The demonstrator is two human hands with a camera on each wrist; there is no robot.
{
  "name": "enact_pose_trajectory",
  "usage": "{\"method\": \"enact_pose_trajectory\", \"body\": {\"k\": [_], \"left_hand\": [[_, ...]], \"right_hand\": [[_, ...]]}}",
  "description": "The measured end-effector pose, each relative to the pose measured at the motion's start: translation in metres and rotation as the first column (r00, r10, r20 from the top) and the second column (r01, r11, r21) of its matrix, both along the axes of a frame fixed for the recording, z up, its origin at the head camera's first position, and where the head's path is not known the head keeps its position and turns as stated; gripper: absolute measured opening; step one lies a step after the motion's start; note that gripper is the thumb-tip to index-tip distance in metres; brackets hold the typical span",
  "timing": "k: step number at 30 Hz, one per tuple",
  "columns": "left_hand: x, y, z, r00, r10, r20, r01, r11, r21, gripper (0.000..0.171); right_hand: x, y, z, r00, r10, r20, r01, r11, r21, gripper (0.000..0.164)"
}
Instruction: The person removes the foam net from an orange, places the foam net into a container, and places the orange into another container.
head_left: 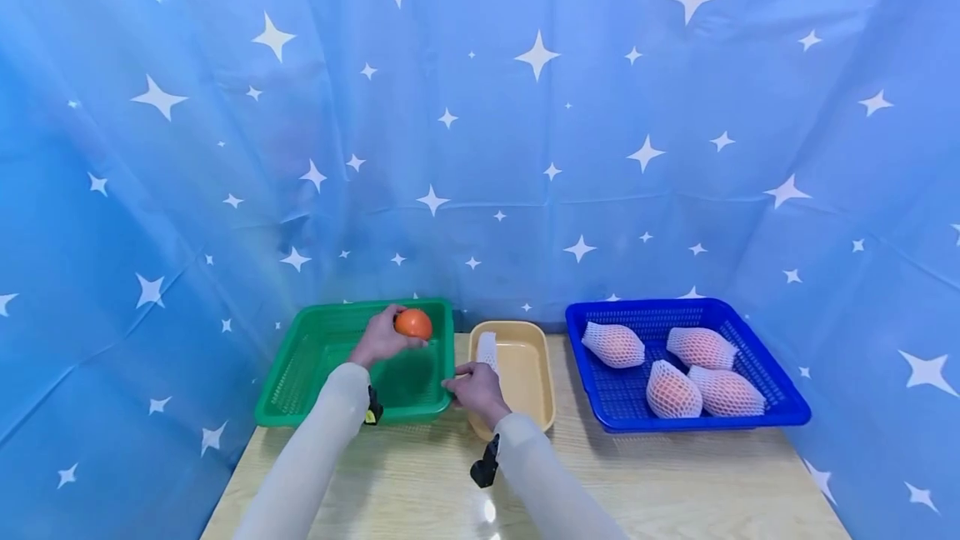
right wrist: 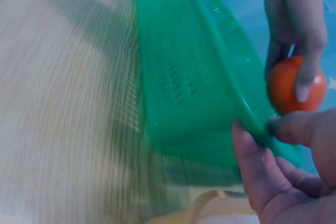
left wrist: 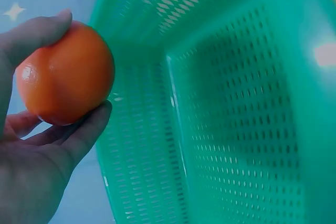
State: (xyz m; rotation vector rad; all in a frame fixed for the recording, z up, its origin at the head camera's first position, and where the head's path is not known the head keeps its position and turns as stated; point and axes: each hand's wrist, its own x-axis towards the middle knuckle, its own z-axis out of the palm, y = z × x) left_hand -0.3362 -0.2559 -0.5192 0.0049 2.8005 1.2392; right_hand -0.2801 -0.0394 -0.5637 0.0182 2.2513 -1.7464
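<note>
An orange point(left wrist: 71, 74) is gripped between the thumb and fingers of my left hand point(head_left: 381, 337), above the green basket point(head_left: 354, 421) on the left. No other fruit shows in that basket in the head view. At the basket's near right corner, my right hand point(head_left: 480, 392) pinches the rim, thumb on the inner side and fingers on the outer side in the right wrist view. Just right of it stands a beige tray point(head_left: 551, 390) with white foam netting point(head_left: 487, 348) along its left side, partly hidden by the right hand.
On the right of the wooden table point(head_left: 675, 482) a blue basket point(head_left: 611, 423) holds several fruits in white foam nets point(head_left: 672, 390). A blue curtain with white stars point(head_left: 480, 148) hangs behind and at both sides.
</note>
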Motion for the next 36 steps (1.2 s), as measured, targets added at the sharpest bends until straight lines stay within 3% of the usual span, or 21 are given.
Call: {"method": "enact_pose_trajectory", "body": {"k": [10,19,23,28,33,36], "left_hand": [[-0.034,-0.003,-0.014,0.991,-0.005,0.131,0.029,0.983,-0.180,0.077],[-0.056,0.009,-0.023,0.974,-0.010,0.228,0.083,0.946,-0.314,0.073],[-0.061,0.014,-0.028,0.970,0.006,0.243,0.078,0.939,-0.335,0.069],[-0.062,0.022,-0.038,0.967,0.006,0.255,0.099,0.914,-0.394,0.053],[-0.062,0.029,-0.043,0.977,0.024,0.212,0.075,0.892,-0.447,0.051],[-0.060,0.034,-0.041,0.986,0.018,0.165,0.072,0.848,-0.524,0.051]], "right_hand": [[0.002,-0.007,-0.001,1.000,-0.013,0.024,0.014,1.000,-0.024,0.031],[0.000,-0.005,0.005,0.998,-0.026,0.052,0.026,1.000,0.002,0.025],[0.000,-0.004,0.007,0.998,-0.027,0.057,0.027,1.000,0.008,0.028],[0.001,-0.003,0.005,0.998,-0.037,0.046,0.036,0.999,0.032,0.025],[0.002,-0.004,0.005,0.998,-0.037,0.043,0.035,0.998,0.042,0.024],[0.003,-0.003,0.005,0.998,-0.039,0.040,0.037,0.998,0.047,0.023]]}}
